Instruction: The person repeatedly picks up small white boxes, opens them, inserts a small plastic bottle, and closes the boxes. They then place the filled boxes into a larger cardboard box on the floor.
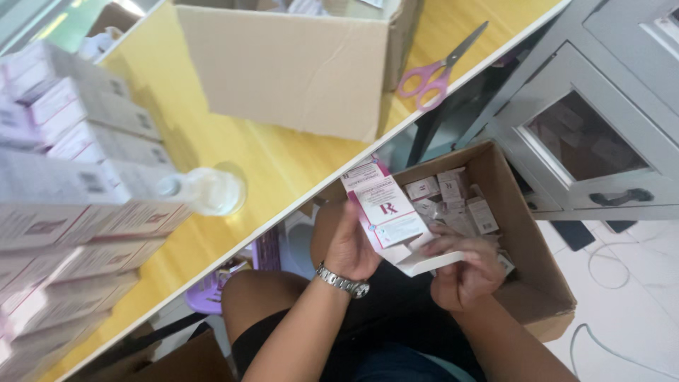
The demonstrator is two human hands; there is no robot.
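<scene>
I hold a small white and pink carton [385, 210] over my lap. My left hand [348, 246], with a metal watch at the wrist, grips the carton's side. My right hand [463, 272] holds its open end flap, which sticks out toward the right. Just behind the carton, a brown cardboard box [535, 283] on the floor holds several similar small cartons [453, 198].
A yellow table [283, 166] carries a large cardboard box [290, 64], pink-handled scissors [435, 71], a clear bottle [205, 189] lying on its side and stacks of white and pink cartons [64, 191] at the left. A grey cabinet [601, 141] stands at the right, with cables on the floor.
</scene>
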